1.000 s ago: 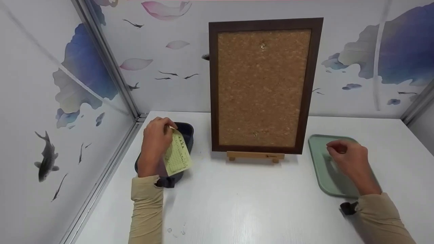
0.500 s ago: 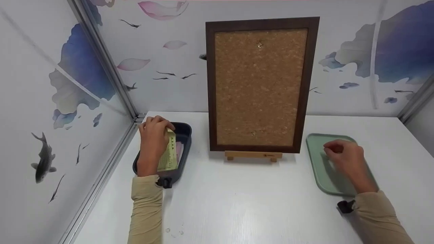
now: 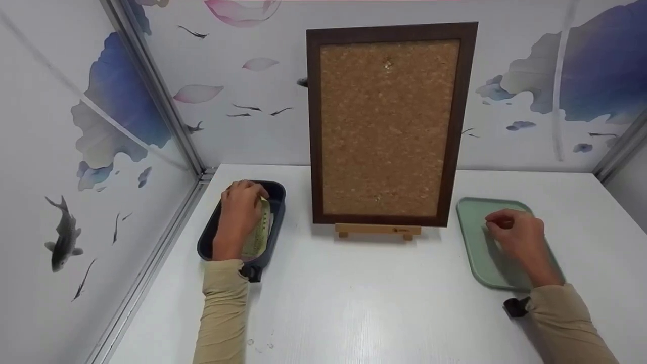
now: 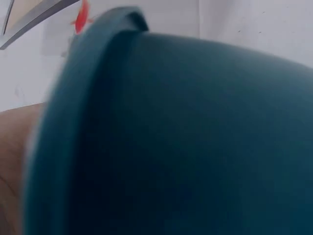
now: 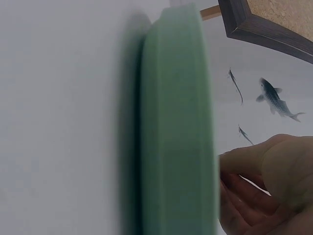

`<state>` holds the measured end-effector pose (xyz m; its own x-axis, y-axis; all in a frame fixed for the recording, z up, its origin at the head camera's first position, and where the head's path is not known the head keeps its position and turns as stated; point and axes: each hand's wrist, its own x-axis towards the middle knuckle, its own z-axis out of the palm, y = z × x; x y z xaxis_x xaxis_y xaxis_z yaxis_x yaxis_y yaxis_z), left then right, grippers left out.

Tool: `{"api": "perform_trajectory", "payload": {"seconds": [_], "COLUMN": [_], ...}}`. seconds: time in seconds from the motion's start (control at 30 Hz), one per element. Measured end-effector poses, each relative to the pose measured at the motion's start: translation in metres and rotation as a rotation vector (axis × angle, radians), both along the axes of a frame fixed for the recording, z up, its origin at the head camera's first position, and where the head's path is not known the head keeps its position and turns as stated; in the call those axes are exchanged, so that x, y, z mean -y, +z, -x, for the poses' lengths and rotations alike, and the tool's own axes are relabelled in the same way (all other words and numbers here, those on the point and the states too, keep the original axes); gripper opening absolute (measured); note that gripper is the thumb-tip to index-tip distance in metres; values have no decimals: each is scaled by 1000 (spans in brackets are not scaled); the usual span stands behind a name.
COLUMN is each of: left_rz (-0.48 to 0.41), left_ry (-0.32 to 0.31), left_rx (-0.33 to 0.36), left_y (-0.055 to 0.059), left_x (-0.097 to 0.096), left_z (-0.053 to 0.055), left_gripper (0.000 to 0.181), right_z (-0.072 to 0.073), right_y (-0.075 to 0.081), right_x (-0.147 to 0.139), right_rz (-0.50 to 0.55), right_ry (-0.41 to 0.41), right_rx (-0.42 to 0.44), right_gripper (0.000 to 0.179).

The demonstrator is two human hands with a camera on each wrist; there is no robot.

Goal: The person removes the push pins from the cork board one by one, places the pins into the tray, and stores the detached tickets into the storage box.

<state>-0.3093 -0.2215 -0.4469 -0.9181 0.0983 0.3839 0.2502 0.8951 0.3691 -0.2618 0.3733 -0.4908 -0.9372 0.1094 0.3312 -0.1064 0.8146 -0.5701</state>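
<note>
My left hand (image 3: 241,205) reaches down into a dark blue bin (image 3: 278,189) at the left. Its fingers pinch the top of a yellow-green paper slip (image 3: 259,237) printed with a grid, which lies along the inside of the bin. In the left wrist view the bin's wall (image 4: 195,137) hides the fingers and the slip. Over a green tray (image 3: 477,207) at the right hovers my right hand (image 3: 518,235), thumb and forefinger brought together. I cannot tell whether something small sits between them; in the right wrist view the tray's rim (image 5: 181,122) covers their tips.
A cork board (image 3: 389,136) in a dark brown frame leans on a small wooden easel (image 3: 378,229) at the back of the white table (image 3: 354,303). Two small shiny pins, an upper pin (image 3: 387,65) and a lower pin (image 3: 377,198), show on the cork. Printed walls enclose the table.
My left hand has lowered the yellow-green slip from above the bin's right edge into the bin. The right hand stays over the tray. The head view has shifted slightly.
</note>
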Motion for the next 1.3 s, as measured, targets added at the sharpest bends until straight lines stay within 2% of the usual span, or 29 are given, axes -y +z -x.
{"api": "perform_trajectory", "payload": {"seconds": [0.27, 0.47, 0.63, 0.83, 1.1, 1.3], "left_rz": [2, -20, -39, -32, -42, -50], "left_ry": [-3, -26, -52, -80, -99, -117], "left_rx": [48, 57, 46, 28, 0, -38], "left_y": [-7, -2, 4, 4, 5, 9], "left_x": [-6, -14, -18, -21, -25, -29], "left_z": [-1, -4, -5, -5, -4, -5], "left_gripper": [22, 33, 31, 24, 18, 20], "right_z": [-3, -4, -5, -6, -5, -4], "right_y": [0, -2, -3, -4, -4, 0], "right_x": [-4, -6, -6, -5, -6, -5], "right_rz": [-36, -43, -41, -54, -45, -48], "right_ry": [-48, -51, -34, -27, -22, -36], "right_rx": [94, 121, 102, 87, 96, 137], "right_gripper": [18, 18, 17, 16, 17, 21]}}
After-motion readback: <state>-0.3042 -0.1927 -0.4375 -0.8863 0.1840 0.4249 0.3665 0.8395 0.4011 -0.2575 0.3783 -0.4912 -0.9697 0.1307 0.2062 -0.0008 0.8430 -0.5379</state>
